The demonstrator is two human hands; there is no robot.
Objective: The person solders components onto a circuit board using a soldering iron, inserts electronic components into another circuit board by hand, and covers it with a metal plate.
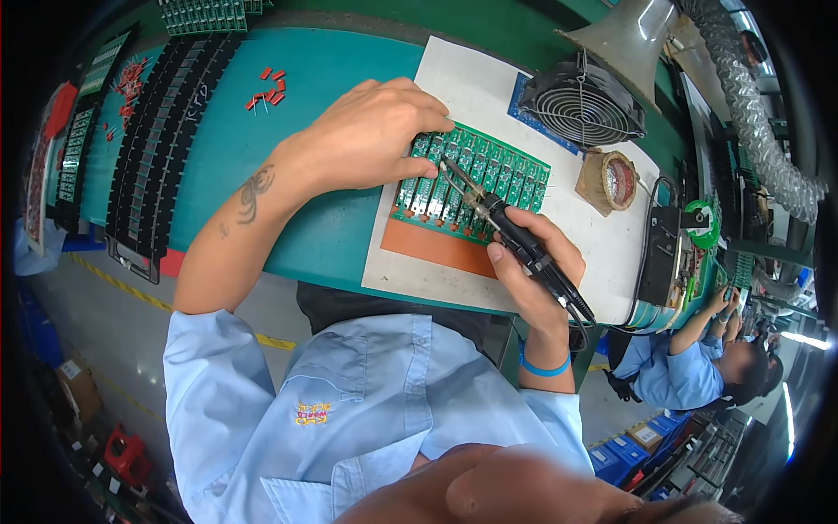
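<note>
A green circuit board panel, made of several narrow boards side by side, lies on an orange sheet. My left hand grips the panel's left side, thumb on its face and the other fingers curled at its far edge. In my right hand is a black soldering iron with a thin feed tube along it. Its tip points down to the left and meets the panel near my left thumb; the exact contact spot is too small to tell.
White board covers part of the green bench mat. Beyond the panel stand a black fan and a round tin. Red components and black racks lie left. A solder spool and a co-worker are right.
</note>
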